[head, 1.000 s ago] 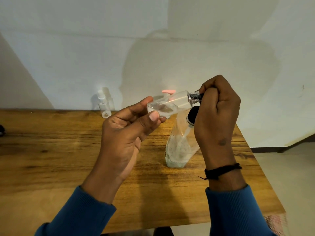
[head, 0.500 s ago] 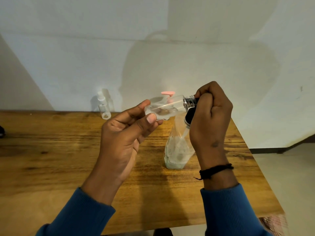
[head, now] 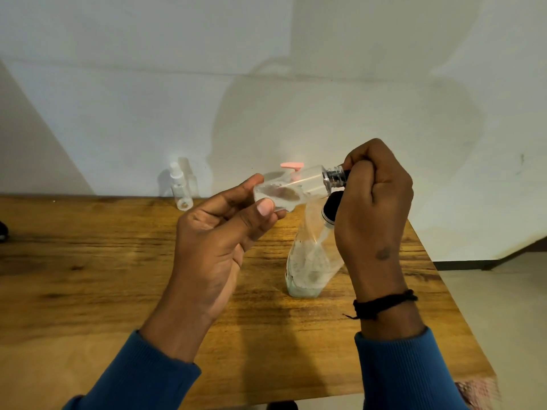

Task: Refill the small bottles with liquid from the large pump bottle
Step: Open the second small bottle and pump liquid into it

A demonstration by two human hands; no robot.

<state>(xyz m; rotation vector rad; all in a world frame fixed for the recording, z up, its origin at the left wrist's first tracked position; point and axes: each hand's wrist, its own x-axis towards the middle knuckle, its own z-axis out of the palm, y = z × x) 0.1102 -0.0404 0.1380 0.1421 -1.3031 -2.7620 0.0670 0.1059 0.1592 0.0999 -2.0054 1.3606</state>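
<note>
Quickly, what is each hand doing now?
Left hand: holds the small clear bottle by its base.
Right hand: curled round the bottle's cap.

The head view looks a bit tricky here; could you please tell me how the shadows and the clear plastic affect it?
Head view: the person's broad soft shadow covers the wall behind the hands; the clear small bottle gripped by the left hand and right hand shows the fingers through it; the large pump bottle blends into the table.
</note>
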